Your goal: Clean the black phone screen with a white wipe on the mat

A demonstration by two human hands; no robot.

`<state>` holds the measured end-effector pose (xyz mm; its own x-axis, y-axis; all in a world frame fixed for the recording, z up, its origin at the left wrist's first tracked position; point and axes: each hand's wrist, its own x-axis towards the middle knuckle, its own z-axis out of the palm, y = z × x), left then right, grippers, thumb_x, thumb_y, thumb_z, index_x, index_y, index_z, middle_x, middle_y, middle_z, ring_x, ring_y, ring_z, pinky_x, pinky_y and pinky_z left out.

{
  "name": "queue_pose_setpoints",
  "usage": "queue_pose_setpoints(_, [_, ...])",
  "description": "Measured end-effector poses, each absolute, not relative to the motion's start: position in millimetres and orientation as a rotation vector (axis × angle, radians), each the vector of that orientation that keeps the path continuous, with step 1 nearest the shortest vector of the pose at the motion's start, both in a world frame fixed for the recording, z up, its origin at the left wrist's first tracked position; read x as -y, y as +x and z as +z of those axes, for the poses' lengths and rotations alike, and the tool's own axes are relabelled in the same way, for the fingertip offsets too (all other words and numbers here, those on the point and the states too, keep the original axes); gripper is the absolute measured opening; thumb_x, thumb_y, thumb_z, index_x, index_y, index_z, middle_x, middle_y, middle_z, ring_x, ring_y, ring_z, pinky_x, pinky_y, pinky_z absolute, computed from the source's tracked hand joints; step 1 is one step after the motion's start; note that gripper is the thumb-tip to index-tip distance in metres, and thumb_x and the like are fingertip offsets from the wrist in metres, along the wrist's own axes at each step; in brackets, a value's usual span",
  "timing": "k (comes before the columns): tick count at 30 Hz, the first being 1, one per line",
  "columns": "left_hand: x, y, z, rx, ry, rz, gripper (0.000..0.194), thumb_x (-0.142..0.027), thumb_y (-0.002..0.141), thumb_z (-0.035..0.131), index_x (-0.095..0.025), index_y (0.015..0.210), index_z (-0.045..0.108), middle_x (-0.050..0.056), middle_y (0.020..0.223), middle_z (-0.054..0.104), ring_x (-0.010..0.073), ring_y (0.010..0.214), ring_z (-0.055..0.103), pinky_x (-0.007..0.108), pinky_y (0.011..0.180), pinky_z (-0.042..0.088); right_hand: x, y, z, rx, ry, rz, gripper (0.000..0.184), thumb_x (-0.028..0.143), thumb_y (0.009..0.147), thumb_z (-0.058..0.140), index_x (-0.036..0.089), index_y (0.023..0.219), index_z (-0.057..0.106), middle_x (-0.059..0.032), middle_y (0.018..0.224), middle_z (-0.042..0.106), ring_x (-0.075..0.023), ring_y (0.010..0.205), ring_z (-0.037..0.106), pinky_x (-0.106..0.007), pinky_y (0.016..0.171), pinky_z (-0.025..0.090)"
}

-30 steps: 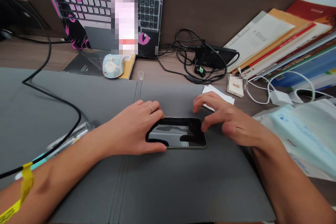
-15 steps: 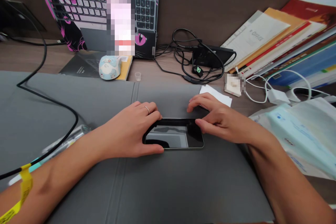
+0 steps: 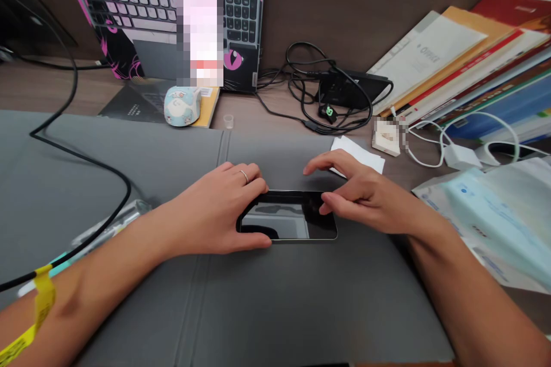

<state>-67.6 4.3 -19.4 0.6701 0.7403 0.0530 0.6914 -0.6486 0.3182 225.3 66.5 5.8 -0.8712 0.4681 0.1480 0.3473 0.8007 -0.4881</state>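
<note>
Since half a second ago my right hand [image 3: 365, 198] has lifted a little at the fingers, index now stretched out over the far right corner of the phone [image 3: 287, 223], thumb and middle finger pinched close above its right end; can't tell if anything thin sits between them. Left hand [image 3: 215, 215] hasn't shifted: it clamps the phone's left end, thumb along the near edge, fingers curled over the far edge, thin ring on one finger. Phone is a flat black slab, rounded corners, pale metal rim, glossy dark screen mirroring hand shadows, lying lengthwise left to right in the middle of the grey mat [image 3: 267, 309]. Mat is smooth, matte, soft-looking, with stitched seams running toward me, spread over the brown wood-grain table [image 3: 275, 117]. Black cable [image 3: 99, 166] loops across the mat's left part. Yellow band [image 3: 41, 304] on my left forearm. White folded paper [image 3: 359, 152] just beyond my right fingers, at the mat's edge. Farther back: laptop [image 3: 172, 6] with pink-and-black keyboard skin leaning upright, small rounded patterned mouse [image 3: 183, 106] on a yellow-edged book, black coiled charger cords [image 3: 327, 94]. Slanted stack of books and folders [image 3: 465, 63] at right, glossy plastic packets [image 3: 495, 221] near my right forearm.
</note>
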Motion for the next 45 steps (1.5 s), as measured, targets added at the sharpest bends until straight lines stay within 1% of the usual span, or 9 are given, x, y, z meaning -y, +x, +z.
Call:
queue_pose_setpoints(2, [-4, -68, -19, -1.140, 2.615, 0.258, 0.054, -0.062, 0.087, 0.069, -0.015, 0.113, 0.062, 0.008, 0.106, 0.057, 0.0264, 0.091, 0.058, 0.044, 0.081, 0.047, -66, 225, 5, 2.716, -0.616, 0.665, 0.037, 0.027, 0.102, 0.053, 0.024, 0.077, 0.081, -0.0099, 0.135, 0.061, -0.0258, 0.125, 0.055, -0.048, 0.104, 0.044])
queue_pose_setpoints(9, [-4, -69, -18, -1.150, 2.595, 0.256, 0.054, -0.059, 0.087, 0.070, -0.015, 0.116, 0.062, 0.009, 0.109, 0.057, 0.0272, 0.093, 0.059, 0.045, 0.084, 0.047, -69, 226, 6, 2.747, -0.608, 0.635, 0.037, 0.026, 0.102, 0.053, 0.026, 0.079, 0.083, -0.0084, 0.137, 0.063, -0.0271, 0.128, 0.054, -0.050, 0.108, 0.042])
queue_pose_setpoints(18, [-5, -68, -19, -1.171, 2.602, 0.262, 0.057, -0.063, 0.085, 0.071, -0.015, 0.115, 0.063, 0.008, 0.106, 0.057, 0.0272, 0.094, 0.059, 0.043, 0.084, 0.047, -61, 211, -6, 2.739, -0.503, 0.568, 0.028, 0.027, 0.103, 0.055, 0.029, 0.102, 0.083, -0.0064, 0.155, 0.053, -0.0275, 0.142, 0.046, -0.046, 0.113, 0.043])
queue_pose_setpoints(23, [-5, -69, -19, -1.168, 2.591, 0.260, 0.060, -0.067, 0.085, 0.069, -0.016, 0.116, 0.063, 0.008, 0.109, 0.058, 0.0266, 0.094, 0.059, 0.043, 0.085, 0.047, -77, 227, -6, 2.533, -0.824, 0.146, 0.029, 0.034, 0.102, 0.056, 0.021, 0.119, 0.076, -0.0152, 0.139, 0.064, -0.0311, 0.127, 0.059, -0.052, 0.110, 0.046])
queue_pose_setpoints(26, [-4, -67, -17, -1.170, 2.556, 0.275, 0.056, -0.064, 0.087, 0.067, -0.016, 0.115, 0.063, 0.008, 0.107, 0.058, 0.0256, 0.093, 0.059, 0.043, 0.084, 0.047, -92, 244, -10, 2.433, -1.171, -0.031, 0.049, 0.046, 0.100, 0.055, 0.012, 0.134, 0.067, -0.0210, 0.132, 0.066, -0.0371, 0.122, 0.060, -0.058, 0.105, 0.047])
queue_pose_setpoints(28, [-3, -66, -16, -1.177, 2.543, 0.291, 0.050, -0.057, 0.087, 0.067, -0.016, 0.116, 0.064, 0.008, 0.108, 0.058, 0.0259, 0.095, 0.059, 0.044, 0.085, 0.047, -99, 252, -15, 2.411, -1.346, -0.024, 0.057, 0.046, 0.100, 0.050, 0.007, 0.140, 0.062, -0.0228, 0.126, 0.067, -0.0382, 0.117, 0.062, -0.058, 0.101, 0.050])
queue_pose_setpoints(32, [-1, -64, -17, -1.189, 2.543, 0.301, 0.049, -0.052, 0.085, 0.069, -0.015, 0.118, 0.064, 0.009, 0.110, 0.059, 0.0270, 0.097, 0.059, 0.045, 0.086, 0.047, -104, 256, -22, 2.402, -1.436, -0.013, 0.053, 0.033, 0.096, 0.046, 0.005, 0.138, 0.061, -0.0215, 0.117, 0.069, -0.0363, 0.108, 0.064, -0.055, 0.096, 0.052])
queue_pose_setpoints(38, [3, -62, -23, -1.209, 2.572, 0.351, 0.074, -0.077, 0.085, 0.062, -0.015, 0.126, 0.062, 0.011, 0.115, 0.059, 0.0285, 0.101, 0.057, 0.047, 0.090, 0.048, -101, 253, -21, 2.373, -1.448, -0.009, 0.052, 0.029, 0.093, 0.048, 0.008, 0.138, 0.062, -0.0168, 0.103, 0.066, -0.0334, 0.100, 0.063, -0.049, 0.089, 0.053])
queue_pose_setpoints(45, [7, -55, -27, -1.204, 2.606, 0.396, 0.070, -0.069, 0.090, 0.064, -0.015, 0.135, 0.059, 0.012, 0.123, 0.060, 0.0290, 0.104, 0.055, 0.047, 0.090, 0.050, -96, 247, -21, 2.304, -1.424, 0.019, 0.047, 0.022, 0.094, 0.046, 0.012, 0.137, 0.063, -0.0151, 0.107, 0.064, -0.0301, 0.098, 0.063, -0.047, 0.088, 0.053])
